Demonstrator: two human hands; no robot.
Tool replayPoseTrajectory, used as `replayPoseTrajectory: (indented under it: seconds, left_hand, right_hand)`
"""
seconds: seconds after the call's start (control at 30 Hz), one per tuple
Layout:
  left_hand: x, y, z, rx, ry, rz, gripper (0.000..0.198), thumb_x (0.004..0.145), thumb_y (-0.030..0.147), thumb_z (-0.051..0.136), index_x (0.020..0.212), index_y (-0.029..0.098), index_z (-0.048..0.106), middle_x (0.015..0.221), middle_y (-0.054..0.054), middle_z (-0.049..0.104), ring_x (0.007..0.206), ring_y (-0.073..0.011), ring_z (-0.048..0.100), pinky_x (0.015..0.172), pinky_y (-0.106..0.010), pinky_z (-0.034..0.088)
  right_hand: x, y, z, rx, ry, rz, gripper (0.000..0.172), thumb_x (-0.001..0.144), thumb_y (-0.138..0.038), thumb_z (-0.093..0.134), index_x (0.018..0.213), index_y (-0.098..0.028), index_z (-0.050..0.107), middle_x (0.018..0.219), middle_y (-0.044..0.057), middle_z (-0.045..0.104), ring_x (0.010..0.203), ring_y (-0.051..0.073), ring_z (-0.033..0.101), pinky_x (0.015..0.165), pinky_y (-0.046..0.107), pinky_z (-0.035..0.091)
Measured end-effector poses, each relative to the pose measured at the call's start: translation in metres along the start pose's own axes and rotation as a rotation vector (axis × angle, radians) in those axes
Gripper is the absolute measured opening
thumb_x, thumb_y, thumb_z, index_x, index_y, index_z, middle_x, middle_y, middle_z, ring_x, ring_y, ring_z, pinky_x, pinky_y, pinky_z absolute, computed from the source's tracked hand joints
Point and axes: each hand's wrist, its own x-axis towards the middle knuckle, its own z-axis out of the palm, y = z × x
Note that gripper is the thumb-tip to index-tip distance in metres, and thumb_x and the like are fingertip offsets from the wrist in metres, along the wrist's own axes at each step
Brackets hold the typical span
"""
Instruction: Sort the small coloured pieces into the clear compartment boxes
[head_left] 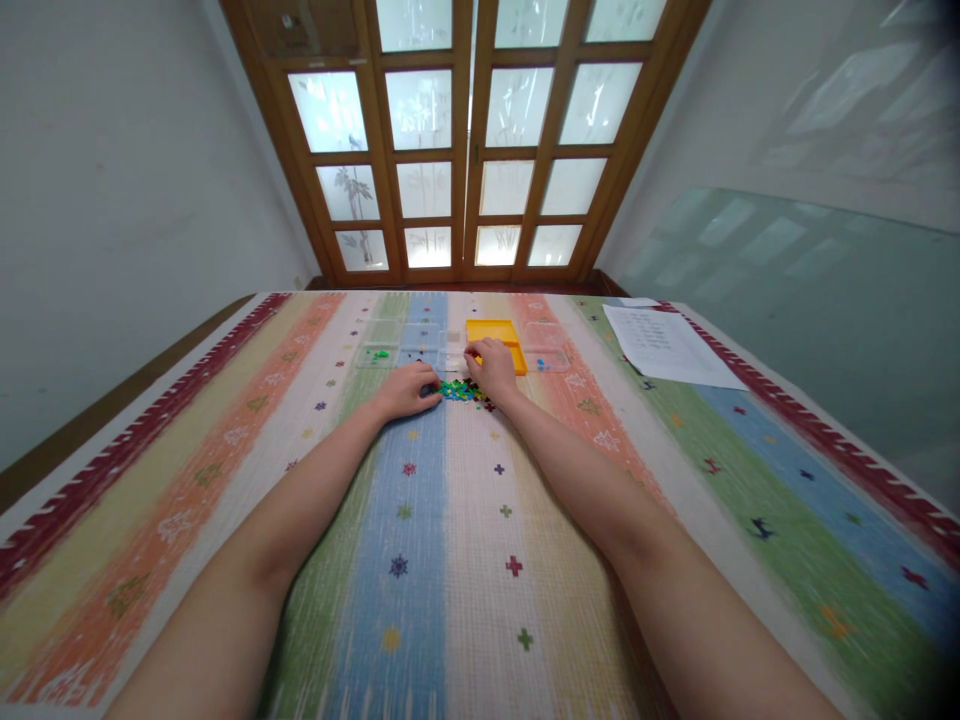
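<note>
A small heap of tiny coloured pieces point(457, 391), mostly green, blue and yellow, lies on the tablecloth between my hands. At its left edge rests my left hand point(409, 390), fingers curved and thumb apart from them. My right hand point(495, 368) is over the front left part of the yellow tray point(504, 328), beside a clear compartment tray point(452, 362). Its thumb and fingertips are pinched together; whatever they hold is too small to make out. Green pieces point(380, 356) lie in the left clear tray point(365, 362), and blue pieces point(541, 364) in the right clear tray point(559, 365).
A striped, patterned tablecloth point(472, 520) covers the long table. Printed paper sheets point(667, 345) lie at the right. Behind the far edge stand wooden doors with glass panes point(427, 110). A glass panel point(810, 300) leans along the right wall.
</note>
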Motion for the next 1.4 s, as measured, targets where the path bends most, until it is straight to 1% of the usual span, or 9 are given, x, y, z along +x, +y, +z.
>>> replayPoseTrajectory:
  seconds: [0.1, 0.37, 0.5, 0.77, 0.87, 1.0, 1.17, 1.27, 1.4]
  left_hand:
    - [0.000, -0.001, 0.002, -0.001, -0.001, 0.021, 0.015, 0.094, 0.033, 0.064, 0.097, 0.024, 0.075, 0.101, -0.007, 0.069, 0.103, -0.0252, 0.064, 0.093, -0.037, 0.051]
    - [0.001, -0.008, 0.006, -0.001, 0.062, -0.057, 0.015, 0.095, 0.030, 0.062, 0.098, 0.024, 0.075, 0.100, -0.006, 0.069, 0.101, -0.0244, 0.064, 0.093, -0.037, 0.050]
    - [0.001, -0.012, 0.007, -0.006, 0.102, -0.090, 0.014, 0.095, 0.029, 0.061, 0.098, 0.023, 0.073, 0.097, -0.006, 0.069, 0.095, -0.0230, 0.063, 0.087, -0.036, 0.050]
    - [0.001, -0.021, 0.006, -0.014, 0.217, -0.160, 0.015, 0.096, 0.028, 0.059, 0.101, 0.021, 0.071, 0.100, -0.006, 0.073, 0.095, -0.0231, 0.065, 0.090, -0.036, 0.050]
    - [0.000, -0.026, 0.005, -0.014, 0.312, -0.205, 0.015, 0.095, 0.026, 0.060, 0.103, 0.021, 0.072, 0.100, -0.007, 0.074, 0.095, -0.0234, 0.065, 0.091, -0.037, 0.049]
    - [-0.002, -0.035, 0.003, -0.008, 0.442, -0.341, 0.015, 0.095, 0.024, 0.059, 0.104, 0.021, 0.071, 0.098, -0.007, 0.073, 0.090, -0.0230, 0.064, 0.089, -0.037, 0.049]
    - [-0.006, -0.053, 0.000, -0.051, 0.632, -0.508, 0.025, 0.098, 0.022, 0.052, 0.119, 0.022, 0.064, 0.101, -0.006, 0.071, 0.086, -0.0222, 0.064, 0.084, -0.035, 0.048]
    - [-0.009, -0.063, -0.003, -0.054, 0.712, -0.524, 0.022, 0.098, 0.021, 0.049, 0.115, 0.022, 0.064, 0.104, -0.007, 0.069, 0.094, -0.0236, 0.064, 0.089, -0.036, 0.048]
    - [-0.013, -0.075, -0.003, -0.053, 0.731, -0.543, 0.019, 0.097, 0.020, 0.049, 0.105, 0.022, 0.066, 0.103, -0.008, 0.069, 0.100, -0.0246, 0.064, 0.094, -0.036, 0.047]
  right_hand:
    - [0.000, 0.001, -0.002, 0.022, -0.013, -0.013, 0.012, 0.097, -0.022, 0.060, 0.095, -0.021, 0.072, 0.097, 0.010, 0.070, 0.096, 0.027, 0.058, 0.089, 0.039, 0.042]
    - [-0.005, -0.003, -0.016, -0.085, -0.302, -0.244, 0.008, 0.090, -0.022, 0.067, 0.088, -0.022, 0.074, 0.092, 0.008, 0.070, 0.092, 0.025, 0.057, 0.083, 0.036, 0.038]
    - [-0.007, -0.004, -0.021, -0.116, -0.352, -0.284, 0.008, 0.090, -0.025, 0.069, 0.092, -0.022, 0.076, 0.092, 0.008, 0.069, 0.090, 0.024, 0.057, 0.082, 0.035, 0.037]
    - [-0.008, -0.007, -0.022, -0.103, -0.368, -0.256, 0.009, 0.093, -0.023, 0.067, 0.089, -0.021, 0.075, 0.093, 0.008, 0.071, 0.090, 0.023, 0.058, 0.079, 0.032, 0.036]
    - [-0.008, -0.006, -0.019, -0.061, -0.357, -0.183, 0.009, 0.093, -0.023, 0.066, 0.089, -0.019, 0.073, 0.088, 0.006, 0.071, 0.085, 0.021, 0.058, 0.075, 0.030, 0.035]
    - [-0.010, -0.004, -0.013, 0.011, -0.297, -0.103, 0.006, 0.092, -0.022, 0.065, 0.089, -0.020, 0.068, 0.083, 0.004, 0.068, 0.076, 0.019, 0.055, 0.069, 0.028, 0.032]
    - [-0.013, -0.009, -0.006, 0.066, -0.225, -0.145, 0.005, 0.092, -0.016, 0.062, 0.091, -0.020, 0.065, 0.084, 0.004, 0.066, 0.079, 0.020, 0.054, 0.071, 0.028, 0.033]
    - [-0.015, -0.011, -0.004, 0.098, -0.225, -0.174, 0.008, 0.096, -0.016, 0.058, 0.093, -0.020, 0.065, 0.089, 0.006, 0.068, 0.084, 0.021, 0.056, 0.075, 0.029, 0.036]
    - [-0.014, -0.008, -0.003, 0.111, -0.214, -0.179, 0.010, 0.099, -0.018, 0.057, 0.094, -0.020, 0.065, 0.092, 0.007, 0.068, 0.088, 0.022, 0.057, 0.077, 0.030, 0.038]
